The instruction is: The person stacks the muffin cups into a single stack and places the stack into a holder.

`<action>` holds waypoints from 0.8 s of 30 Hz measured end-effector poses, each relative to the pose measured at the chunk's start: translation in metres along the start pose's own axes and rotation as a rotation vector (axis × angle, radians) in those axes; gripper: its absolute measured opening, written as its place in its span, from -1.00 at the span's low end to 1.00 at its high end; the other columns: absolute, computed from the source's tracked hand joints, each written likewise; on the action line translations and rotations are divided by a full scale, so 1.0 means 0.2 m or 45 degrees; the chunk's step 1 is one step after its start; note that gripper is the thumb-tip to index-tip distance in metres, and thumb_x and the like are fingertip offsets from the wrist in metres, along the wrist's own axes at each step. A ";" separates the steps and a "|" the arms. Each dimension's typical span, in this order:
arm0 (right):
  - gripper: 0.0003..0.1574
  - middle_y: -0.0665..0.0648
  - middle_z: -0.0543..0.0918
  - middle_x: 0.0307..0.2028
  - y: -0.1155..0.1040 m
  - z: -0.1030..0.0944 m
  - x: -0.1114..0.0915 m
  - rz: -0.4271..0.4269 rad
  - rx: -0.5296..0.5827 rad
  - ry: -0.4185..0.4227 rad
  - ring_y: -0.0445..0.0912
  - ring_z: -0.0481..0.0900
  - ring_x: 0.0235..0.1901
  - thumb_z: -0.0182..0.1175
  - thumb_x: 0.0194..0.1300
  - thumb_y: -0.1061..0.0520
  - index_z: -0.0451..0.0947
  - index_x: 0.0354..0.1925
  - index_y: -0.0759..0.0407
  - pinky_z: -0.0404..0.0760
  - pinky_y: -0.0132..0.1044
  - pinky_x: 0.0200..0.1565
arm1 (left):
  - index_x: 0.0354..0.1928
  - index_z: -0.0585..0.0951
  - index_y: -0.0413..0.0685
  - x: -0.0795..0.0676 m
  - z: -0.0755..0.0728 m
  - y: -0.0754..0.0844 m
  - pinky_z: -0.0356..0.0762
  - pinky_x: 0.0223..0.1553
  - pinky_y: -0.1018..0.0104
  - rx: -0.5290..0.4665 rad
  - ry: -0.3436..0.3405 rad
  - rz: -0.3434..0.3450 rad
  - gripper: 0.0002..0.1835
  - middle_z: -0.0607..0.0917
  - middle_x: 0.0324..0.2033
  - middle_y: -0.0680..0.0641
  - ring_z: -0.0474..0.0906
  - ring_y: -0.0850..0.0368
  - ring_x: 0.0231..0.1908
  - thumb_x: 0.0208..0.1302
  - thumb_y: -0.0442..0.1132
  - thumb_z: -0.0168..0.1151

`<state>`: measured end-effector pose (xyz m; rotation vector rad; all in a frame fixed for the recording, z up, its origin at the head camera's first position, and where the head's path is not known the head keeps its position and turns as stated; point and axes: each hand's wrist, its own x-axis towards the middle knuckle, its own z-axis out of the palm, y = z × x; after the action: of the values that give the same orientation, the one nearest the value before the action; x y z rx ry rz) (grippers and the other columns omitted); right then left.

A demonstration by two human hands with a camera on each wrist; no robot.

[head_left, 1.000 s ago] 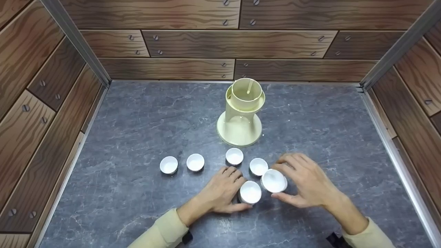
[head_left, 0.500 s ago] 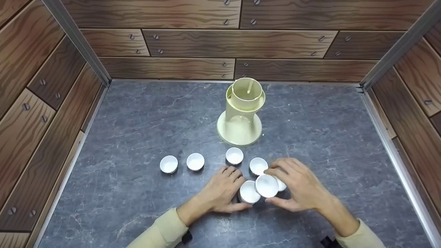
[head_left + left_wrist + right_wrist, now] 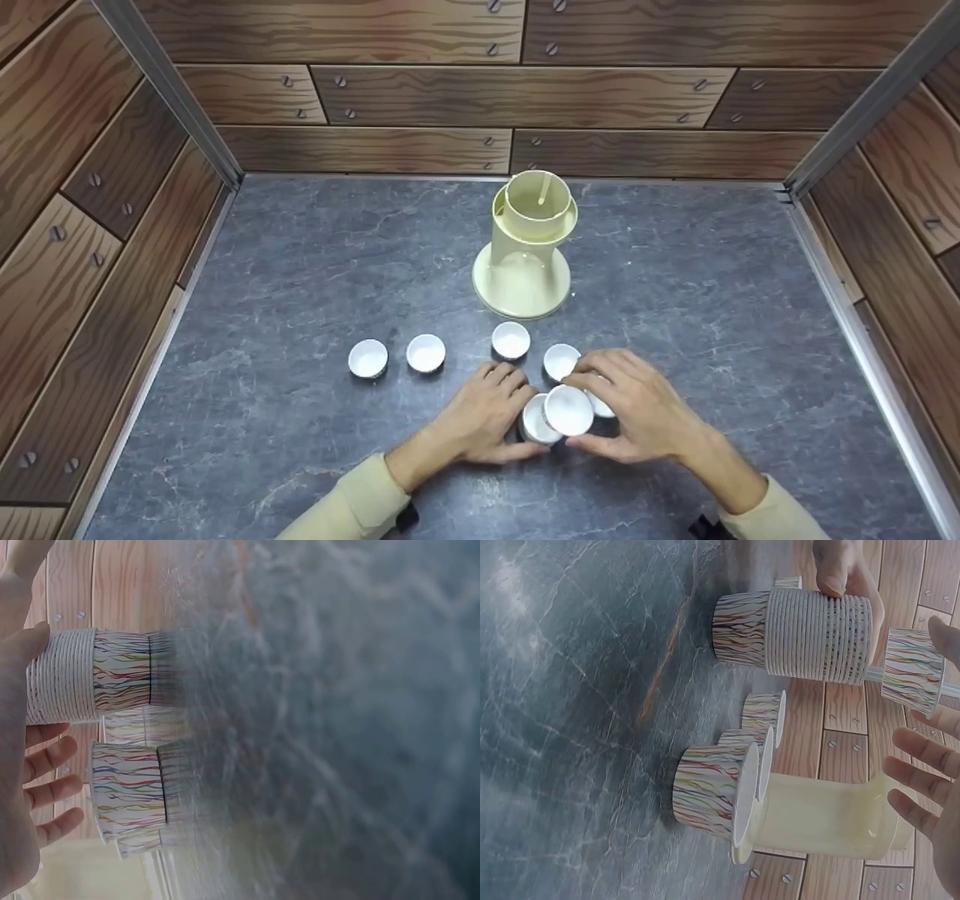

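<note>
My left hand grips a tall nested stack of paper cups standing on the table. The cups are white with thin coloured wavy lines. Between thumb and fingers my right hand holds one paper cup, upright, just above and to the right of the stack's top. In the head view this held cup covers part of the stack. Another cup stands on the table, partly hidden behind the held cup and my right fingers.
Small white cups stand singly beyond my hands: one near my right fingers, one farther back, and two at the left, a cup and a cup. A cream cylindrical holder on a round base stands behind them. Wood-patterned walls enclose the table.
My right hand has moved left with the cup, from over the standing cup, now partly uncovered, to over the stack's right edge. The left hand has stayed on the stack.
</note>
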<state>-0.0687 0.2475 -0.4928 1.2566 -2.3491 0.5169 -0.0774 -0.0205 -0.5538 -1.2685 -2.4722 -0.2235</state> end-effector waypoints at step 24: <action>-0.17 0.01 0.66 -0.06 -0.02 0.08 0.01 -0.020 -0.044 -0.090 -0.06 0.63 -0.03 0.47 0.06 -0.47 0.66 0.09 0.01 0.64 -0.09 0.06 | -0.01 0.61 0.14 0.00 0.00 0.00 0.54 0.08 0.21 -0.055 -0.029 -0.028 -0.29 0.66 -0.11 0.09 0.57 0.12 -0.01 0.18 0.59 0.17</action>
<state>-0.0699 0.2361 -0.5038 1.2968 -2.3935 0.4320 -0.0771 -0.0200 -0.5545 -1.2686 -2.5141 -0.2710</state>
